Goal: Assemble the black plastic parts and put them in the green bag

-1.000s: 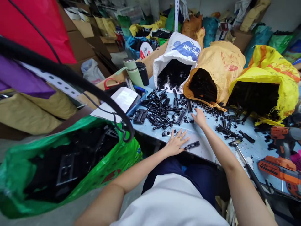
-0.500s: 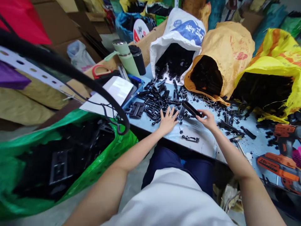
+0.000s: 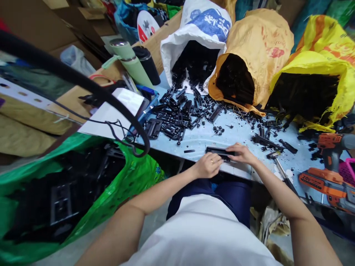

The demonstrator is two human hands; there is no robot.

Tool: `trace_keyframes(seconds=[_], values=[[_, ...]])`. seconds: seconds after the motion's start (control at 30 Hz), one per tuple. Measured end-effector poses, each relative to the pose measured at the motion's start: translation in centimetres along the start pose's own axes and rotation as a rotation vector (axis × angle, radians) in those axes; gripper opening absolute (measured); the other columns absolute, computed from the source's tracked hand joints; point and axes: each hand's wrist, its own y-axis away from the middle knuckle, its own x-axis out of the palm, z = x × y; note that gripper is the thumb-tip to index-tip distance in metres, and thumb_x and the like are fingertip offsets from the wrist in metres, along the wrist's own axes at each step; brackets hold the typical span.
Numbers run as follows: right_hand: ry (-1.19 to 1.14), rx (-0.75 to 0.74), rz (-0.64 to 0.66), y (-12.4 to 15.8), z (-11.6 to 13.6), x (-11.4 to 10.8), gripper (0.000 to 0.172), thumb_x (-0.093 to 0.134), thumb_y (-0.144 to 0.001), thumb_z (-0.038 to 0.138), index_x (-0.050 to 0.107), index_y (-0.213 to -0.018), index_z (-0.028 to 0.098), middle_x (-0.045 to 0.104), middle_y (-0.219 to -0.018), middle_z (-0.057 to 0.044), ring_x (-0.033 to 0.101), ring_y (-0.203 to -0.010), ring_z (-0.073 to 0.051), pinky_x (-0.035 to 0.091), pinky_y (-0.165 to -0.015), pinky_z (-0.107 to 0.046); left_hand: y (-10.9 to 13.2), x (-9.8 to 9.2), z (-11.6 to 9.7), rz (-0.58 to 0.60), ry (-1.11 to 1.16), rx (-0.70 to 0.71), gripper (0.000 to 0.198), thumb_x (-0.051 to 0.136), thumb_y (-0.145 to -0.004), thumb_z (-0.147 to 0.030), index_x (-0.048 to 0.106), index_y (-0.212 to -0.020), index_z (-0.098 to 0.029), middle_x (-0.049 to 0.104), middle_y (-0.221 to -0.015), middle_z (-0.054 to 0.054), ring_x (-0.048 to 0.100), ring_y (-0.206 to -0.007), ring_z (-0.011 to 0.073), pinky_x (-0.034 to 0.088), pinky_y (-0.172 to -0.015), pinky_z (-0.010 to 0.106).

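Observation:
A long, rectangular black plastic frame point(image 3: 216, 149) lies at the near edge of the blue work table. My left hand point(image 3: 208, 165) has its fingers curled against the left end and near side of this frame. My right hand point(image 3: 242, 153) grips the opposite end between thumb and fingers. Parts of the frame are covered by both hands, and whether a smaller piece sits inside it I cannot tell. A thin black strip point(image 3: 189, 151) lies just left of the frame. Farther back is a heap of black plastic parts point(image 3: 177, 116).
Tipped sacks of black parts stand along the back: white point(image 3: 169, 48), orange point(image 3: 266, 48) and yellow point(image 3: 310, 64). To the right lie a hammer point(image 3: 281, 168) and an orange cordless drill point(image 3: 321, 179). A green bag point(image 3: 133, 173) of black frames sits at left. A black cable point(image 3: 111, 101) crosses the upper left.
My right hand has lowered the black frame to the table's near edge. My left hand has left the parts heap, closing at the frame's left end. The view has shifted slightly.

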Motion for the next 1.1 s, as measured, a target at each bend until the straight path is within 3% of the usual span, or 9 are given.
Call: trace_keyframes(seconds=[0.1,0.23,0.37,0.5,0.6,0.7,0.87,0.97,1.1], values=[[0.090,0.022,0.107,-4.2,-1.4,0.7,0.023,0.055,-0.078,0.037,0.069,-0.087,0.021,0.066,-0.094,-0.009,0.059,-0.085,-0.019,0.047,-0.080,-0.036,-0.8,0.6,-1.8,0.235,-0.056,-0.140,0.030,0.040,-0.084,-0.021,0.054,-0.110,-0.014,0.058,-0.109,0.015,0.053,-0.102,0.0240,0.043,-0.082,0.038],[0.278,0.272,-0.056,-7.6,-3.4,-0.9,0.018,0.058,-0.074,0.033,0.070,-0.077,0.020,0.065,-0.094,-0.009,0.056,-0.088,-0.022,0.045,-0.083,-0.038,-2.3,0.9,-1.4,0.401,-0.090,-0.298,0.029,0.045,-0.085,-0.022,0.053,-0.111,-0.012,0.058,-0.105,0.015,0.053,-0.096,0.0245,0.044,-0.078,0.037],[0.127,0.388,-0.210,-5.5,-3.7,-2.5,0.023,0.058,-0.074,0.040,0.069,-0.080,0.019,0.067,-0.083,-0.006,0.058,-0.077,-0.019,0.048,-0.072,-0.034,-2.8,1.1,-1.3,0.422,-0.103,-0.335,0.028,0.047,-0.085,-0.023,0.052,-0.111,-0.014,0.058,-0.104,0.013,0.053,-0.095,0.0239,0.043,-0.078,0.036],[0.038,0.527,-0.116,-0.8,-2.2,-2.8,0.034,0.057,-0.074,0.044,0.066,-0.095,0.017,0.067,-0.079,-0.006,0.058,-0.063,-0.016,0.049,-0.061,-0.032,-3.3,1.7,-1.5,0.440,-0.076,-0.364,0.020,0.049,-0.085,-0.023,0.056,-0.101,-0.013,0.058,-0.102,0.014,0.053,-0.095,0.0249,0.044,-0.076,0.036],[0.229,0.510,-0.048,0.9,-0.9,-2.2,0.045,0.063,-0.070,0.039,0.060,-0.108,0.016,0.066,-0.097,-0.011,0.061,-0.084,-0.024,0.049,-0.075,-0.039,-3.6,1.9,-1.5,0.402,-0.023,-0.369,0.016,0.047,-0.086,-0.022,0.055,-0.096,-0.012,0.060,-0.096,0.012,0.055,-0.092,0.0240,0.045,-0.075,0.035],[0.363,0.450,-0.044,-0.3,0.1,-0.7,0.050,0.061,-0.073,0.033,0.053,-0.119,0.016,0.060,-0.112,-0.014,0.055,-0.103,-0.029,0.043,-0.089,-0.045,-3.5,1.6,-1.4,0.304,0.084,-0.379,0.019,0.045,-0.088,-0.021,0.052,-0.103,-0.012,0.060,-0.094,0.010,0.057,-0.089,0.0219,0.047,-0.077,0.034],[0.070,0.327,-0.204,-2.7,1.6,0.2,0.046,0.051,-0.080,0.031,0.044,-0.125,0.022,0.059,-0.112,-0.009,0.056,-0.104,-0.021,0.044,-0.091,-0.039,-2.8,-0.4,-0.4,0.126,0.267,-0.479,0.022,0.050,-0.085,-0.026,0.053,-0.104,-0.017,0.059,-0.097,0.008,0.058,-0.090,0.0200,0.049,-0.077,0.031],[-0.090,0.307,-0.300,-0.4,2.2,-1.5,0.051,0.057,-0.076,0.037,0.044,-0.123,0.022,0.060,-0.104,-0.007,0.059,-0.096,-0.019,0.048,-0.084,-0.035,-2.1,-1.7,0.6,0.029,0.338,-0.632,0.022,0.051,-0.083,-0.029,0.056,-0.100,-0.016,0.061,-0.093,0.008,0.059,-0.087,0.0203,0.049,-0.077,0.032],[0.045,0.361,-0.085,4.2,2.6,-2.7,0.032,0.057,-0.076,0.038,0.059,-0.104,0.023,0.064,-0.094,-0.006,0.061,-0.087,-0.020,0.049,-0.079,-0.036,-1.8,-2.1,1.2,-0.062,0.511,-0.786,0.031,0.037,-0.090,-0.032,0.059,-0.104,-0.016,0.064,-0.087,0.006,0.060,-0.070,0.0146,0.049,-0.071,0.028]])
